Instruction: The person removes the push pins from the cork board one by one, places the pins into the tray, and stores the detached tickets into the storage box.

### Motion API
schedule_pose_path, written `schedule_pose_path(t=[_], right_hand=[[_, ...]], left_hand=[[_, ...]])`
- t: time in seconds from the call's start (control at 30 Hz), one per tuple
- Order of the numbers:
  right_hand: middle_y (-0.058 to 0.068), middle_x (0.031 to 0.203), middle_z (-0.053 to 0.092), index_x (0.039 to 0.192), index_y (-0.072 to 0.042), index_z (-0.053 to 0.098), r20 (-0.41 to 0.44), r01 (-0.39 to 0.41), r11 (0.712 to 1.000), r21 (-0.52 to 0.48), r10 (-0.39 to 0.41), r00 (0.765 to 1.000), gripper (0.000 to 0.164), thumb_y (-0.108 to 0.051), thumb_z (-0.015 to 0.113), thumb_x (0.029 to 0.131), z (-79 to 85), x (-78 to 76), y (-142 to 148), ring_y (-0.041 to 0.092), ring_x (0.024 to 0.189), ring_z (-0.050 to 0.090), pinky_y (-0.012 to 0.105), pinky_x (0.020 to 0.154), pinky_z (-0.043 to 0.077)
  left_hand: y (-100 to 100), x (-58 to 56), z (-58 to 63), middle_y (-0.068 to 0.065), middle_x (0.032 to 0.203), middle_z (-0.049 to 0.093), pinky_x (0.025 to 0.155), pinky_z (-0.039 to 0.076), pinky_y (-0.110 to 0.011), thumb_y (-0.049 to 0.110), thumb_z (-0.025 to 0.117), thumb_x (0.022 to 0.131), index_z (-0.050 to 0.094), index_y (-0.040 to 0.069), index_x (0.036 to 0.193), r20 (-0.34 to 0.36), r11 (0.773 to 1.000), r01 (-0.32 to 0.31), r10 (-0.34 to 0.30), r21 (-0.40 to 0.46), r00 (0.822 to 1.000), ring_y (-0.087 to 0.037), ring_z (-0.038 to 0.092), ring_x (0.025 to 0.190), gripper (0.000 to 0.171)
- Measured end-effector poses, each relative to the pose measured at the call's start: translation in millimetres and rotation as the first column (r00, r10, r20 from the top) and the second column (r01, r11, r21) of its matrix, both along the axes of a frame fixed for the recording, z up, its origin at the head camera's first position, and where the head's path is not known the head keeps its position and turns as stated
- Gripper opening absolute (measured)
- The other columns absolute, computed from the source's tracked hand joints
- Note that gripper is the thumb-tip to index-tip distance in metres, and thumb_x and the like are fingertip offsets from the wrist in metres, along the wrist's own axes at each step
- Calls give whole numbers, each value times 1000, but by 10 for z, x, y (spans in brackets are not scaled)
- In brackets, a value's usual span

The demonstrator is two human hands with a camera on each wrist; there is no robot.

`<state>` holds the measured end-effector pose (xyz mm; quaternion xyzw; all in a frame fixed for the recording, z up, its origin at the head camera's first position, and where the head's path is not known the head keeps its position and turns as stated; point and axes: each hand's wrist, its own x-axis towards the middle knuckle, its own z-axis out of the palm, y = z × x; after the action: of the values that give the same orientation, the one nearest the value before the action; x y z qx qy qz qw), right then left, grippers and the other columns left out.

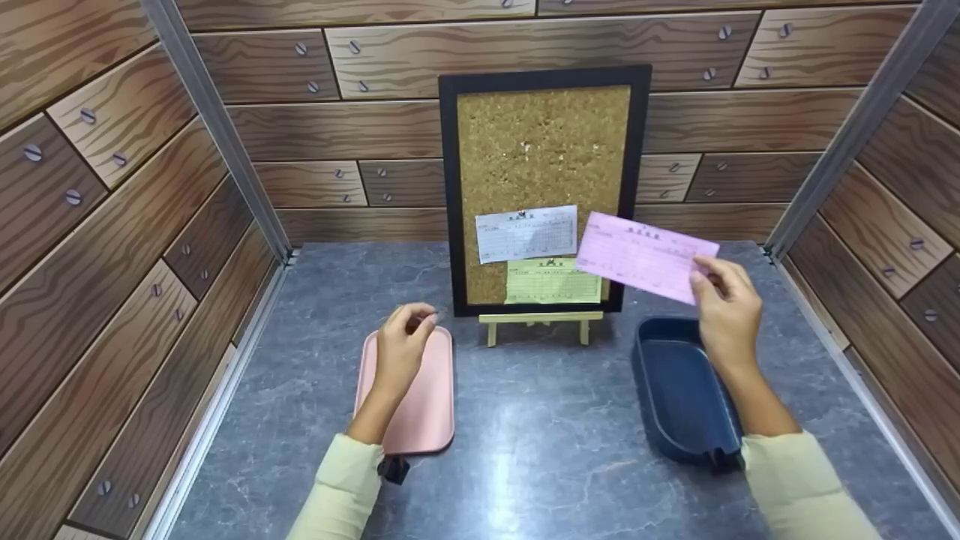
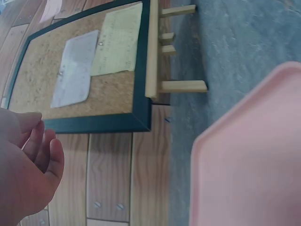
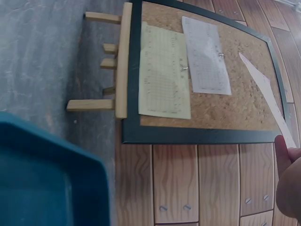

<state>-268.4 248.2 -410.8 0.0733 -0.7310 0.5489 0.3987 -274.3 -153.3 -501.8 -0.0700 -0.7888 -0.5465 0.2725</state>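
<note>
My right hand (image 1: 731, 319) pinches a pink printed slip (image 1: 646, 255) by its lower right corner, in front of the corkboard's (image 1: 540, 172) right edge. The right wrist view shows this slip (image 3: 265, 89) nearly edge-on. Over the pink tray (image 1: 420, 412), my left hand (image 1: 401, 341) has thumb and index fingertips together. Something tiny and faint shows at those tips, like a small pushpin, mostly hidden by the fingers. On the cork, a white slip (image 1: 526, 234) and a yellow slip (image 1: 555, 281) are each pinned at the top; the white one overlaps the yellow one's upper edge.
A small wooden easel (image 1: 540, 318) props the black-framed board upright near the back wall. The deep blue tray (image 1: 679, 390) sits on the right of the grey marbled table (image 1: 525, 427), below my right hand. Wood-patterned panels (image 1: 135, 300) enclose the sides and back.
</note>
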Motion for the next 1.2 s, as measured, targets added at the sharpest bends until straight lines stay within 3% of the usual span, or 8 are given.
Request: schedule_pose_path(t=[0.47,0.83,1.03,1.2], right_hand=[[23,98,60,106,11,66,74,80,997,21,-81,994,21,10,60,86,-416,177,263,12,83,56,14,73,44],[11,97,62,107,10,66,176,154,988,-6,-151,973,22,8,61,86,-772,327,480,6,80,57,10,69,43],[12,99,60,109,5,68,204,225,973,43,-229,952,23,6,61,86,-1115,315,723,3,82,56,9,72,41],[-3,97,60,110,1,69,243,266,962,56,-272,931,23,3,63,87,-1364,298,888,-1,82,54,7,71,41]], left_hand=[[-219,118,-435,0,81,64,62,46,-24,9,70,86,70,11,91,127,997,-78,76,6,989,-15,56,71,6],[-315,220,-692,-2,88,67,68,47,-28,9,69,86,70,12,91,243,995,-102,104,-22,964,-15,57,76,5],[-345,270,-806,-3,86,67,69,46,-28,8,68,86,69,10,91,284,993,-106,113,-42,952,-15,57,77,5],[-371,299,-879,-3,85,66,70,46,-29,8,67,87,69,10,90,316,992,-111,122,-54,941,-16,57,78,5]])
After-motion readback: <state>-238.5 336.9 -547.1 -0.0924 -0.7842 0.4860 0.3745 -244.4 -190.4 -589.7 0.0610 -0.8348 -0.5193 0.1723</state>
